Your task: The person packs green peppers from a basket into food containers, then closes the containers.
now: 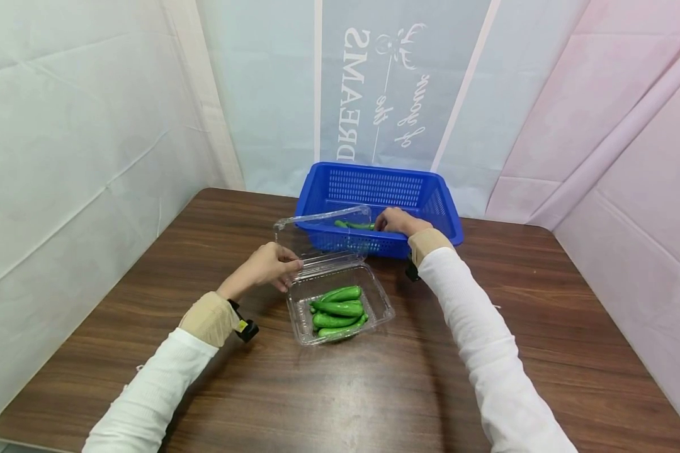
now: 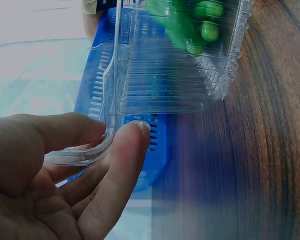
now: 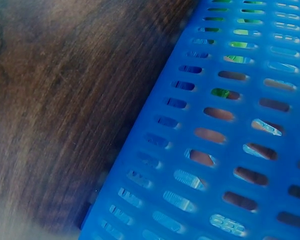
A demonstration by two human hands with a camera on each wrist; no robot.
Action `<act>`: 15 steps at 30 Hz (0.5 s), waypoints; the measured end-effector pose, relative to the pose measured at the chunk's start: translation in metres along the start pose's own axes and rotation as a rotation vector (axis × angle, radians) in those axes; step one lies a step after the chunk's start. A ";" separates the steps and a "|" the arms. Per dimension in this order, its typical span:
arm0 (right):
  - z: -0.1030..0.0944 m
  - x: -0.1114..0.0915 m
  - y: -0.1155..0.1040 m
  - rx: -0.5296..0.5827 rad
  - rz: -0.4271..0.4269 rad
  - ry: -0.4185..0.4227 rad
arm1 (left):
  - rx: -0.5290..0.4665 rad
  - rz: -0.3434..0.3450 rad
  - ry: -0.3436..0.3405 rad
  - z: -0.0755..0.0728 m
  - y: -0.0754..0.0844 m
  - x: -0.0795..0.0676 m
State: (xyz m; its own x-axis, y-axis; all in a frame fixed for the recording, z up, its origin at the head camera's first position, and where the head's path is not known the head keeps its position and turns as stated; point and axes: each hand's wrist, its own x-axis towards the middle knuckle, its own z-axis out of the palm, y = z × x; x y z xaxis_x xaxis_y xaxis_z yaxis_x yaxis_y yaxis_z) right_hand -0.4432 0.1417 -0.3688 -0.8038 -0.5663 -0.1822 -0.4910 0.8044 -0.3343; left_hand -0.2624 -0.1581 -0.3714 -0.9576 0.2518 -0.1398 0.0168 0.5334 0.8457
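Note:
My left hand (image 1: 267, 264) pinches the rim of a clear plastic clamshell container (image 1: 386, 308) at the hinge side, its thumb and fingers either side of the plastic (image 2: 110, 127). The clamshell's lid (image 1: 283, 224) stands raised and leans toward the blue basket (image 1: 453, 229). Several glossy, elongated, small cucumber-like green vegetables (image 1: 340, 308) lie side by side in the base. My right hand (image 1: 399, 221) reaches over the basket's near wall, its fingertips hidden behind the rim next to more green vegetables (image 1: 356, 225). Through the slots of the basket wall (image 3: 190, 130), parts of the right hand show.
The brown wooden table (image 1: 249, 390) holds the clamshell in front of the basket. Behind the basket hangs a pale blue cloth (image 1: 272, 94) with printed lettering. White cloth (image 1: 79, 126) hangs on the left and pinkish cloth (image 1: 629, 157) on the right.

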 end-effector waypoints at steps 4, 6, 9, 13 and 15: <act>-0.001 -0.002 0.000 -0.015 -0.024 -0.002 | 0.009 0.001 0.001 0.000 -0.001 0.000; -0.002 -0.003 -0.001 -0.018 -0.039 0.001 | 0.013 0.000 0.002 0.001 -0.001 0.001; -0.004 -0.004 -0.002 -0.022 -0.055 0.010 | 0.011 0.001 0.001 0.001 -0.002 0.001; -0.006 -0.004 -0.003 -0.036 -0.061 0.014 | 0.009 -0.001 0.002 0.000 -0.002 -0.001; -0.008 -0.005 -0.005 -0.050 -0.075 0.011 | 0.007 -0.002 0.003 0.000 -0.002 -0.002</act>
State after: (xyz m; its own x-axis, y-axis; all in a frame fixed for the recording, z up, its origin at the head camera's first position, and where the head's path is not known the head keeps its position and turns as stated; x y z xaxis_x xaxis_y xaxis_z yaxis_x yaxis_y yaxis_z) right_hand -0.4398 0.1422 -0.3592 -0.7677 -0.6236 -0.1476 -0.5661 0.7680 -0.2996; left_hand -0.2608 -0.1598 -0.3732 -0.9587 0.2478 -0.1399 0.0166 0.5393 0.8419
